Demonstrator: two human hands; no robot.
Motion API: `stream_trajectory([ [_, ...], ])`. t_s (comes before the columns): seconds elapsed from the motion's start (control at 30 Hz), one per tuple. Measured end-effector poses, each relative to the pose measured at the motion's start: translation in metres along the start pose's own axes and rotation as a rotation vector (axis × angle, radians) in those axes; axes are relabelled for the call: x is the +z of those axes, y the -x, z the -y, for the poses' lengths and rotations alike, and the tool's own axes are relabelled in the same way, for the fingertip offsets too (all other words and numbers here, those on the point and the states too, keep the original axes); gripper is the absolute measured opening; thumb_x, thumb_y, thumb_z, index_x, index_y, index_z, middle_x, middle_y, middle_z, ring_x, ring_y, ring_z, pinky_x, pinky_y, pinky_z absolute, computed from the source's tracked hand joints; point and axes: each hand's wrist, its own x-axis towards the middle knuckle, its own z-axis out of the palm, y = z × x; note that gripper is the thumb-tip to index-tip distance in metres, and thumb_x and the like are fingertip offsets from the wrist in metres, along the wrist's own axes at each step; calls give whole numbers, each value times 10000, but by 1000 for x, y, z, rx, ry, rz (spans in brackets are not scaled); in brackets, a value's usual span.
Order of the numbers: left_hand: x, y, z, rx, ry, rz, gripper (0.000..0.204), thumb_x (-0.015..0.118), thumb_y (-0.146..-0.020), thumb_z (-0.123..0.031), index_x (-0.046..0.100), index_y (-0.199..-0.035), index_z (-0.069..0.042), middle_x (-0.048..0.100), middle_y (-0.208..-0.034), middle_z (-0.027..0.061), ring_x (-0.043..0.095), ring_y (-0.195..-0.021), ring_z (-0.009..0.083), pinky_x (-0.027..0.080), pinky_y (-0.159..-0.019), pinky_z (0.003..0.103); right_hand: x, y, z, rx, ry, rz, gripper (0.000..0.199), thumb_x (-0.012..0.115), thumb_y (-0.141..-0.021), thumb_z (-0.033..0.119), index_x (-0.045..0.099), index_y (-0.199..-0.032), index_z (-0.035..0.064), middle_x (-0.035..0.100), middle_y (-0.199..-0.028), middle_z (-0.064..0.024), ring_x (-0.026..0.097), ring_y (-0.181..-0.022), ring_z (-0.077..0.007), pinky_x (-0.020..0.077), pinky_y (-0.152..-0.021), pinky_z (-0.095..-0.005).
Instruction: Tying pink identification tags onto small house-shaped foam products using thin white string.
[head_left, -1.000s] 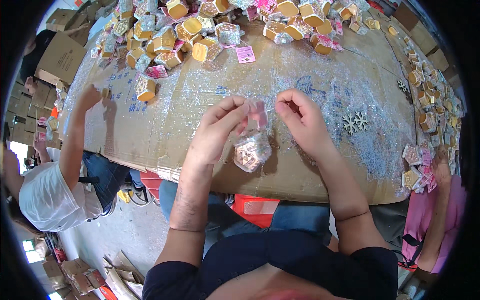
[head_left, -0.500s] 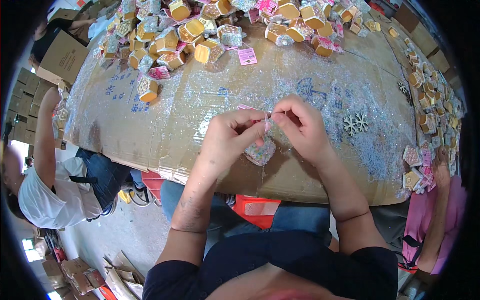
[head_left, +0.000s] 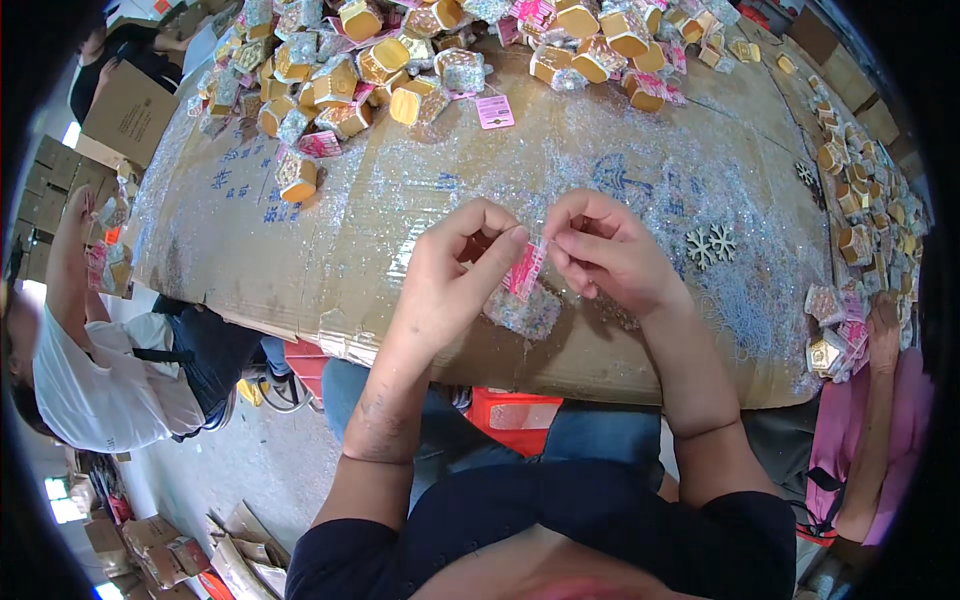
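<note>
A small, blocky, silvery multicoloured glitter-coated ornament [head_left: 522, 314] appears to rest near the closest edge of the brown cardboard tabletop [head_left: 360, 270], its underside hidden. A bright pink rectangular card tag [head_left: 526, 270] with pale markings stands tilted at its far side, overlapping it in view.

- Premises are presenting as an assembly or packing workshop.
- Matching house-shaped ornaments [head_left: 405, 105] are lying heaped on a cardboard-covered table [head_left: 375, 240].
- Stacked cartons [head_left: 50, 170] are lining the left side.
- People in white [head_left: 110, 390] and pink [head_left: 908, 400] are flanking the table.
</note>
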Motion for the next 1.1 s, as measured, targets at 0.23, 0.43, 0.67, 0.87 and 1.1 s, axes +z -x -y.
stream_trajectory([
  [0.23, -5, -3, 1, -106, 235, 93, 109, 599, -1001, -147, 609, -976, -41, 615, -779, -24, 523, -654, 36, 375, -577, 202, -2, -2, -7, -115, 95, -36, 180, 624, -958, 80, 673, -1100, -19, 703, -1020, -94, 685, -955, -173, 570, -825, -314],
  [0.43, -6, -4, 1, -179, 276, 103, 97, 610, -982, -147, 612, -961, -52, 611, -766, -25, 509, -629, 38, 356, -551, 207, 0, -7, -13, -330, 285, -115, 209, 606, -1006, 203, 624, -968, -1, 657, -972, -84, 647, -825, -172, 545, -782, -317],
  [0.67, -3, -5, 4, -196, 195, 85, 76, 626, -973, -107, 619, -961, -33, 615, -753, -26, 536, -638, 39, 401, -566, 217, -3, -12, -6, -375, -283, -289, 334, 440, -1077, 293, 588, -927, 34, 568, -978, -31, 507, -772, -112, 414, -700, -251],
  [0.87, 12, 1, -7, 105, -368, -94, 88, 667, -946, -79, 653, -944, 8, 622, -752, 29, 575, -665, 76, 466, -594, 262, 16, -1, -6, -235, 577, -321, 228, 638, -969, 92, 666, -1189, 40, 624, -999, -2, 553, -832, -48, 454, -712, -248],
  [1.1, 0, -9, -5, 406, -570, -79, 126, 709, -874, -125, 661, -923, -20, 658, -878, 159, 640, -865, 360, 511, -754, 440, 13, -7, -17, -113, 610, -356, 167, 680, -944, 93, 696, -1081, -2, 693, -929, -19, 581, -771, -45, 466, -694, -205],
])
